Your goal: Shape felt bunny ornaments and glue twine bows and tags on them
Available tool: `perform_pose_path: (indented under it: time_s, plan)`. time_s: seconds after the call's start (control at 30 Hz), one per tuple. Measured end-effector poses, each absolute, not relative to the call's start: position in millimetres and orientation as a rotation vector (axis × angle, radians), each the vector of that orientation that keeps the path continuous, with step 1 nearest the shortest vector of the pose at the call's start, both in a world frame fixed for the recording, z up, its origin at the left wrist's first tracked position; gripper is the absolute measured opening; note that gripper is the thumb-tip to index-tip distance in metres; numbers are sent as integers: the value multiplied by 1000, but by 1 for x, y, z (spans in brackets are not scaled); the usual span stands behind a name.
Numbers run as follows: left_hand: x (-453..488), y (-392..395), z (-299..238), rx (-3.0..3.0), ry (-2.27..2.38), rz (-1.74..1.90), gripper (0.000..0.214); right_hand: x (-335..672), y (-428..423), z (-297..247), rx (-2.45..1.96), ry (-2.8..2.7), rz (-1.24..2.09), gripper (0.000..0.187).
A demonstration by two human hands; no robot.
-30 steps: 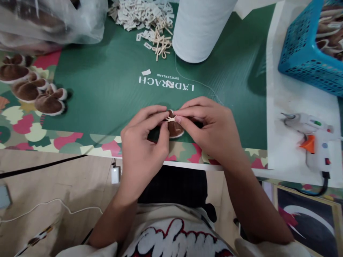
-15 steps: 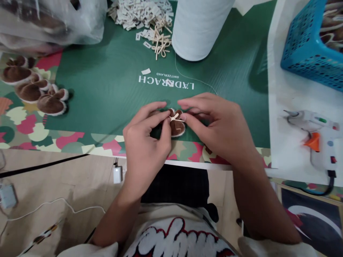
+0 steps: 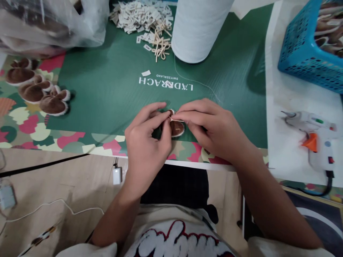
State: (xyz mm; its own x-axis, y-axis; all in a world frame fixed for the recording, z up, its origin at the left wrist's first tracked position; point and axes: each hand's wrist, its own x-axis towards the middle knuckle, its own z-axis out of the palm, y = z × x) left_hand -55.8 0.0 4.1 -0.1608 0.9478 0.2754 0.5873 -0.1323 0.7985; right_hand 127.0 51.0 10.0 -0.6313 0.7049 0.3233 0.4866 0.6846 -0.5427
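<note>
A small brown plush piece [image 3: 177, 129] with a pale fuzzy edge and rounded ear-like lobes lies near the table's front edge. A thin cream cord [image 3: 178, 120] crosses its narrow middle. My left hand [image 3: 150, 134] pinches the piece at its left side, beside the cord, thumb and forefinger together. From the right, my right hand [image 3: 210, 126] has its forefinger over the upper part and its thumb by the cord's right end, fingers closed on the cord. The fingertips hide the bow and most of the lobes.
Similar brown plush pieces [image 3: 53, 103] lie at left, below a clear plastic bag [image 3: 91, 25]. Small labels [image 3: 142, 16] and cream cord bows [image 3: 161, 46] lie behind, beside a white thread cone [image 3: 200, 30]. At right are a blue basket [image 3: 297, 50] and a glue gun [image 3: 320, 141].
My right hand has moved left, its forefinger now covering the bow and right lobe that showed before. My left hand keeps its pinch. The whole view has shifted slightly.
</note>
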Motion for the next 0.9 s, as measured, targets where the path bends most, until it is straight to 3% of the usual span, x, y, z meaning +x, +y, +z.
perform_pose_path:
  time_s: [0.5, 0.9]
  plan:
    - [-55, 1, 2, 1708, 1723, 1227, 18, 128, 53, 9, -974, -2433, 617, 41]
    - [-56, 2, -2, 1772, 1698, 1252, 19, 130, 48, -1, -903, -2374, 454, 38]
